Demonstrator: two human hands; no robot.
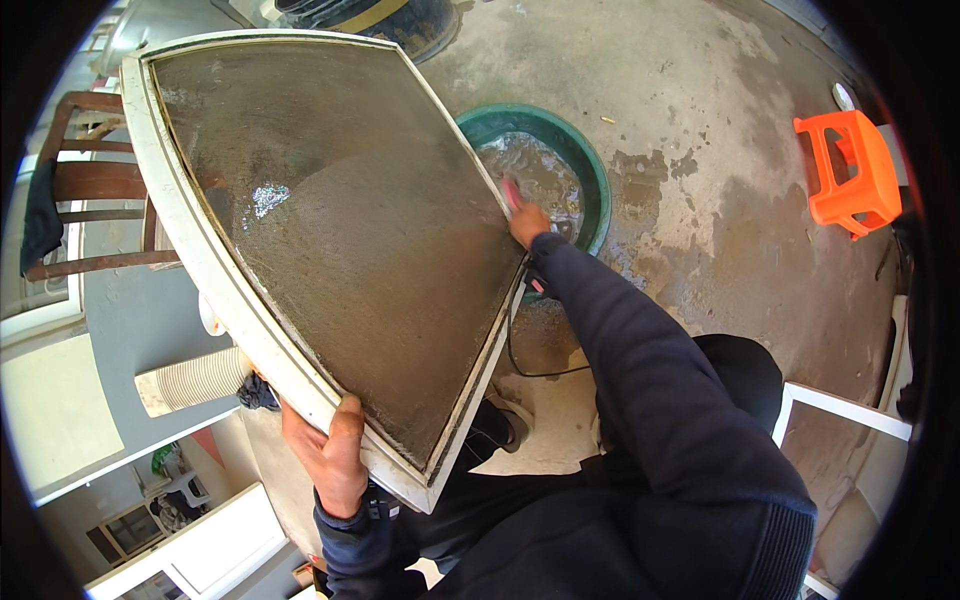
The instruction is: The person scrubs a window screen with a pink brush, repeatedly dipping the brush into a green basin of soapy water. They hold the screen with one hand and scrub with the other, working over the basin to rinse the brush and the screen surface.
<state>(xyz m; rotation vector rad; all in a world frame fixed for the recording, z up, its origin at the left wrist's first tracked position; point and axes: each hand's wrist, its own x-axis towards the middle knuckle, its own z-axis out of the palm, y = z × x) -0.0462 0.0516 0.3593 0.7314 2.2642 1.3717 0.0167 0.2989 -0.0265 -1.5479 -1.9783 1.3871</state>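
A window screen in a white frame (247, 315) is held up at a tilt in front of me, its dirty mesh (352, 195) wet and brown. My left hand (334, 457) grips the frame near its lower corner, thumb over the front. At the frame's right edge, my right hand (529, 223) is closed around a pink object (513, 193), blurred, perhaps a brush. Whether that object touches the frame I cannot tell. A patch of suds (270, 199) clings to the mesh. Behind the right edge is a green plastic basin (598, 180) with murky, foamy water (555, 169).
On the wet concrete floor (697, 225), an orange plastic stool (859, 176) is at the right. A large black tub (420, 30) stands beyond the screen. A wooden chair (97, 180) is at the left. Near my feet runs a dark cable (544, 373). Another white frame (847, 412) lies lower right.
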